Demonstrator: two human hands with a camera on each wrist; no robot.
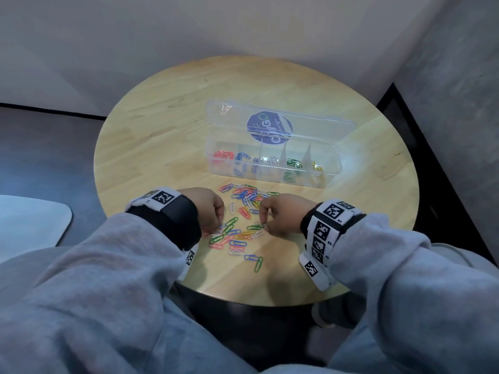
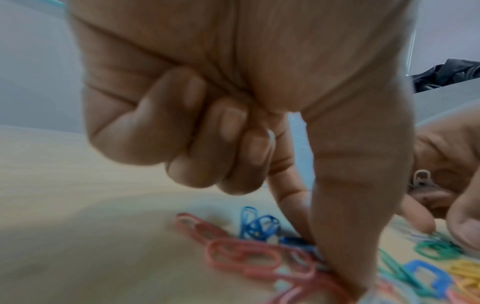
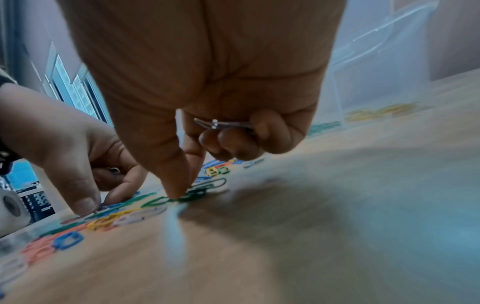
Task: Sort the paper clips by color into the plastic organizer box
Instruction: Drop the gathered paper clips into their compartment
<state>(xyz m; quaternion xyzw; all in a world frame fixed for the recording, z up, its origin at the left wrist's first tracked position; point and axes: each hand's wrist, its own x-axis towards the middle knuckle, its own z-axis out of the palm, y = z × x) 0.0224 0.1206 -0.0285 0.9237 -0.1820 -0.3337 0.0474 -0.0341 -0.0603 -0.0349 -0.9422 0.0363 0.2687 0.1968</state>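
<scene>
A clear organizer box (image 1: 334, 157) stands open on the round wooden table (image 1: 162, 136), with red, blue, white, green and yellow clips in separate compartments. Loose mixed paper clips (image 1: 245, 195) lie scattered in front of it. My right hand (image 1: 263, 225) pinches a green clip (image 3: 192, 196) on the table with thumb and forefinger. Its curled fingers also hold silver clips (image 3: 223, 124) against the palm. My left hand (image 1: 219, 228) reaches thumb and forefinger down onto clips (image 2: 298, 240) among blue and pink ones, its other fingers curled. Which clip it pinches is unclear.
The box's lid (image 1: 310, 125), bearing a round purple sticker, stands up behind the compartments. A pale rounded surface (image 1: 27, 220) lies off to the left, below table height. Walls close in behind and to the right. The near table edge is just under my wrists.
</scene>
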